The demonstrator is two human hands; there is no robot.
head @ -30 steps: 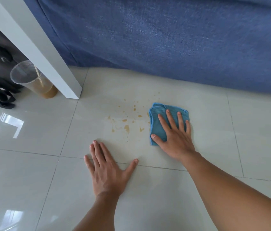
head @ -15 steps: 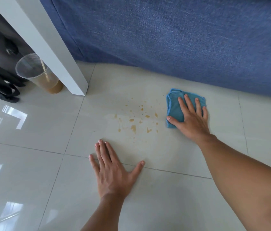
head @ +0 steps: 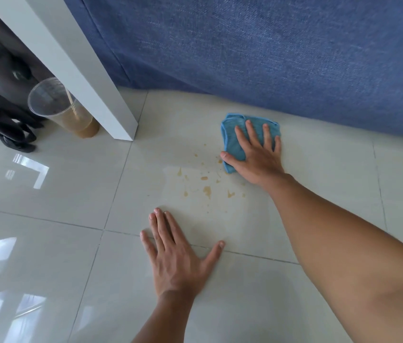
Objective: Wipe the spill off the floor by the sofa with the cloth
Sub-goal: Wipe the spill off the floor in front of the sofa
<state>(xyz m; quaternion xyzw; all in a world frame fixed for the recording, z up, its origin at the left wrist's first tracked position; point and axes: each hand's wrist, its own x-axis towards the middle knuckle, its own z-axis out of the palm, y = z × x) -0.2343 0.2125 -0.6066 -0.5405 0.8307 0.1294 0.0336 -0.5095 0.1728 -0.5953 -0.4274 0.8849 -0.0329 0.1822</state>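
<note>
Pressing flat with spread fingers, the right hand (head: 257, 154) pins the cloth (head: 235, 139) to the floor (head: 319, 194); this grip is wide, palm down, nothing curled around the fabric. That cloth is blue, folded into a rough square, and lies on the pale tile just in front of the sofa (head: 269, 58), with its near left corner under the thumb. The spill (head: 206, 186) is a scatter of brown drops and small splashes on the same tile, just left of and nearer than the cloth; the closest drops sit right beside the cloth's left edge and the thumb, and most of them lie uncovered.

Nearer the camera, the left hand (head: 178, 261) lies flat and empty on the floor, fingers spread across a grout line, apart from the spill and holding nothing.

Behind the spill, the sofa's blue fabric front runs across the top of the view down to the tile. To the left a white leg (head: 76, 70) of some piece of furniture stands on the floor. Just beyond it is a clear plastic cup (head: 64, 110) with brown liquid in the bottom and a straw leaning inside. Dark straps (head: 14, 134) lie at the far left.
</note>
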